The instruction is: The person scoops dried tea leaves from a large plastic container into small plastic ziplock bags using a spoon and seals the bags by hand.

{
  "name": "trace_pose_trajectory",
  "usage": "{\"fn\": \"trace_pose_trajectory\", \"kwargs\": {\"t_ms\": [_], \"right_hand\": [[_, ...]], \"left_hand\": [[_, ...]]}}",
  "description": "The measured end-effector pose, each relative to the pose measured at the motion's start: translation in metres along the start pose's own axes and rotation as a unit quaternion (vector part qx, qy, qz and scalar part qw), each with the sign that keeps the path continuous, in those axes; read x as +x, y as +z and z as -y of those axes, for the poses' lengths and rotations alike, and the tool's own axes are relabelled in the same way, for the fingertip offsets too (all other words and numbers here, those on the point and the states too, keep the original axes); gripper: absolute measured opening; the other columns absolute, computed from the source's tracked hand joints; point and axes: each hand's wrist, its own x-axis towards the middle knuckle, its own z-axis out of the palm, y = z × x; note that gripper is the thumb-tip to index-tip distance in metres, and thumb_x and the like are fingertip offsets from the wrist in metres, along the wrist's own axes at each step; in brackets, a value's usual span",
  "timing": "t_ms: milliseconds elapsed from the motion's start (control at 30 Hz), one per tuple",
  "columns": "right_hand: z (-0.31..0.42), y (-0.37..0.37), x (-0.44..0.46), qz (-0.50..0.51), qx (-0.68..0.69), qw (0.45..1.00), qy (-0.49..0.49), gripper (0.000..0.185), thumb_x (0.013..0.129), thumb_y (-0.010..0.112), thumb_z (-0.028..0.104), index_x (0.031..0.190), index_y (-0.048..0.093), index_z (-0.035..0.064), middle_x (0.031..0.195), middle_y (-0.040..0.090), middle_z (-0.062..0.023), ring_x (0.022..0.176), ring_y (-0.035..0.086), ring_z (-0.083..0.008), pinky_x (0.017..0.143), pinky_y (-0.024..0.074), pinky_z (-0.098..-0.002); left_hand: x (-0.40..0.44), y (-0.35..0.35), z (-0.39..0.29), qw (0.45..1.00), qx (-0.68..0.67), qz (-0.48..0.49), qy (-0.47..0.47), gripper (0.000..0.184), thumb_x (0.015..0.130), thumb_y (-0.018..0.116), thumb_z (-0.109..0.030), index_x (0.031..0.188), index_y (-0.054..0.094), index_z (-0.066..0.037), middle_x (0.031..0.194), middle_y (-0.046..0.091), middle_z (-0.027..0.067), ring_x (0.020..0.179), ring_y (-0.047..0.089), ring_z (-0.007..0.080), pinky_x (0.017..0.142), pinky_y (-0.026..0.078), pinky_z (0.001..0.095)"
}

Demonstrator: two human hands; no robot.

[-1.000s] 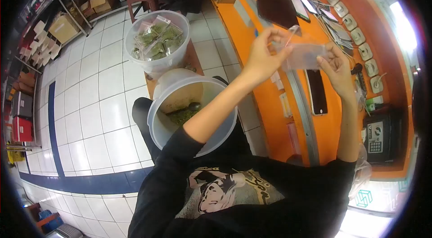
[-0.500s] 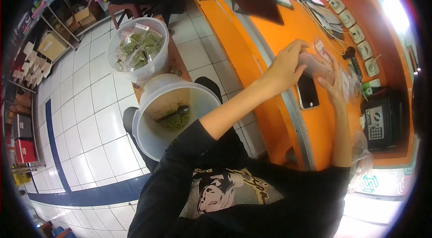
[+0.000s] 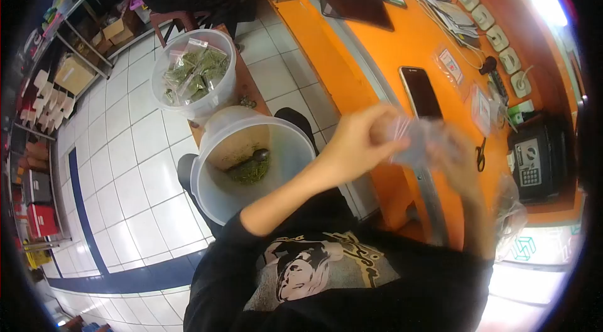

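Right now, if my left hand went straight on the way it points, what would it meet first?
Past the clear plastic bag at its fingers, your left hand would likely meet your right hand first; the nearest phone on the counter lies near that line, but blur and depth leave this unclear.

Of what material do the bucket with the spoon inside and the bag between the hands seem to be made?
Bucket: probably plastic, smooth and milky; it looks translucent and moulded. Bag: likely plastic film; it looks see-through, though motion blur hides its finish.

No text is readable: lettering [image 3: 362, 261] on the black shirt [image 3: 433, 275] and safe [image 3: 554, 172] keypad [image 3: 532, 177] is unclear.
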Motion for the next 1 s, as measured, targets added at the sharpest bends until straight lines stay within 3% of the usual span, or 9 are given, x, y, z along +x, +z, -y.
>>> {"fn": "trace_pose_trajectory", "kwargs": {"t_ms": [67, 233, 300, 400, 467, 700, 767, 867, 1000], "right_hand": [[0.007, 0.023, -0.036, 0.075, 0.035, 0.997, 0.010, 0.010, 0.086, 0.060, 0.005, 0.081, 0.052, 0.0019, 0.093, 0.058, -0.0063, 0.083, 0.050, -0.0108, 0.078, 0.0441, -0.0270], [-0.022, 0.104, -0.080, 0.056, 0.178, 0.979, 0.088, 0.019, 0.086, 0.054, -0.002, 0.102, 0.045, 0.0007, 0.106, 0.051, -0.0103, 0.093, 0.049, -0.0132, 0.087, 0.0412, -0.0298], [-0.039, 0.137, -0.077, 0.029, 0.181, 0.980, 0.073, 0.030, 0.086, 0.052, -0.004, 0.113, 0.041, 0.0012, 0.111, 0.048, -0.0119, 0.097, 0.048, -0.0144, 0.090, 0.0399, -0.0302], [-0.050, 0.176, -0.062, 0.027, 0.169, 0.984, 0.053, 0.062, 0.085, 0.052, -0.004, 0.136, 0.019, 0.0050, 0.116, 0.045, -0.0151, 0.106, 0.049, -0.0208, 0.094, 0.0390, -0.0311], [-0.050, 0.197, -0.052, 0.046, 0.187, 0.980, 0.043, 0.062, 0.085, 0.054, -0.003, 0.135, 0.020, 0.0054, 0.117, 0.045, -0.0156, 0.105, 0.050, -0.0206, 0.092, 0.0406, -0.0309], [-0.066, 0.213, -0.022, 0.120, 0.255, 0.954, 0.104, 0.046, 0.087, 0.056, 0.000, 0.128, 0.034, 0.0037, 0.106, 0.052, -0.0124, 0.094, 0.055, -0.0162, 0.080, 0.0449, -0.0271], [-0.068, 0.213, -0.017, 0.131, 0.267, 0.948, 0.116, 0.043, 0.088, 0.055, 0.000, 0.127, 0.036, 0.0031, 0.102, 0.054, -0.0105, 0.092, 0.055, -0.0161, 0.080, 0.0450, -0.0274], [-0.065, 0.210, -0.009, 0.117, 0.129, 0.985, -0.018, 0.043, 0.090, 0.055, 0.003, 0.128, 0.035, 0.0032, 0.098, 0.056, -0.0101, 0.090, 0.057, -0.0179, 0.078, 0.0455, -0.0287], [-0.054, 0.203, -0.004, 0.144, 0.137, 0.979, -0.038, 0.041, 0.092, 0.051, 0.004, 0.130, 0.035, 0.0029, 0.100, 0.057, -0.0136, 0.087, 0.059, -0.0200, 0.078, 0.0468, -0.0305]], "left_hand": [[-0.042, -0.009, -0.003, 0.992, -0.096, 0.035, -0.074, 0.032, 0.082, 0.068, 0.003, 0.111, 0.055, 0.000, 0.106, 0.064, 0.0085, 0.097, 0.062, 0.0142, 0.085, 0.051, 0.0281], [-0.120, -0.014, 0.018, 0.952, -0.230, -0.005, -0.201, 0.033, 0.083, 0.065, 0.007, 0.113, 0.053, 0.001, 0.107, 0.065, 0.0103, 0.099, 0.062, 0.0151, 0.088, 0.052, 0.0300], [-0.134, -0.010, 0.030, 0.960, -0.082, -0.075, -0.256, 0.030, 0.084, 0.065, 0.004, 0.111, 0.054, 0.002, 0.102, 0.066, 0.0090, 0.094, 0.064, 0.0145, 0.085, 0.053, 0.0290], [-0.144, -0.011, 0.047, 0.964, 0.072, -0.150, -0.207, 0.031, 0.083, 0.066, 0.001, 0.111, 0.054, 0.002, 0.099, 0.068, 0.0138, 0.091, 0.067, 0.0204, 0.078, 0.056, 0.0299], [-0.146, -0.012, 0.053, 0.956, 0.150, -0.177, -0.181, 0.035, 0.080, 0.067, 0.001, 0.113, 0.054, 0.000, 0.101, 0.067, 0.0201, 0.090, 0.069, 0.0285, 0.075, 0.057, 0.0320], [-0.148, -0.031, 0.056, 0.946, 0.172, -0.212, -0.174, 0.038, 0.078, 0.068, 0.002, 0.113, 0.054, 0.000, 0.098, 0.068, 0.0179, 0.088, 0.069, 0.0258, 0.073, 0.057, 0.0312], [-0.150, -0.038, 0.051, 0.953, 0.047, -0.208, -0.215, 0.037, 0.078, 0.070, 0.003, 0.112, 0.056, 0.000, 0.098, 0.067, 0.0128, 0.091, 0.067, 0.0200, 0.074, 0.056, 0.0290], [-0.154, -0.051, 0.052, 0.948, -0.103, -0.195, -0.228, 0.032, 0.080, 0.069, 0.004, 0.109, 0.056, 0.002, 0.098, 0.066, 0.0101, 0.094, 0.064, 0.0158, 0.079, 0.055, 0.0276], [-0.159, -0.059, 0.063, 0.942, -0.115, -0.216, -0.229, 0.025, 0.084, 0.066, 0.002, 0.106, 0.056, 0.004, 0.098, 0.065, 0.0114, 0.091, 0.065, 0.0152, 0.082, 0.054, 0.0276]]}}
